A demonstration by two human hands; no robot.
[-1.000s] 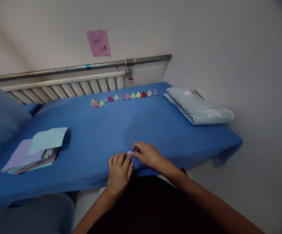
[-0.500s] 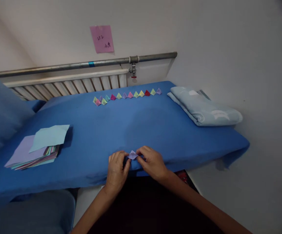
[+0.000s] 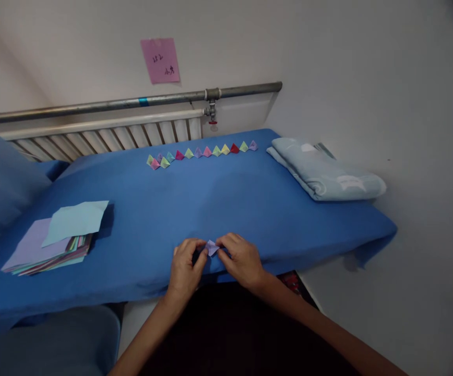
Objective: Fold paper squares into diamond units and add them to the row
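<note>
A small purple folded paper piece [image 3: 211,247] is held between my two hands, just above the near edge of the blue-covered surface [image 3: 152,209]. My left hand [image 3: 187,263] pinches its left corner between thumb and fingers. On the opposite corner, my right hand [image 3: 242,258] has a similar pinch. Farther back lies a row of folded paper pieces [image 3: 198,152] in several colours, with two more in front of its left end. A stack of coloured paper [image 3: 34,248] rests at the left, topped by a light blue sheet [image 3: 75,222] set askew.
A folded pale blue blanket [image 3: 328,175] lies at the right, by the wall. Behind the surface run a white radiator [image 3: 109,133] and a metal pipe [image 3: 93,107] with a valve. A pink note [image 3: 161,60] hangs above. Blue fabric [image 3: 3,183] drapes at the left.
My fingers have closed in slightly on the purple paper piece, which now looks narrower and tilted. The whole view has shifted a little.
</note>
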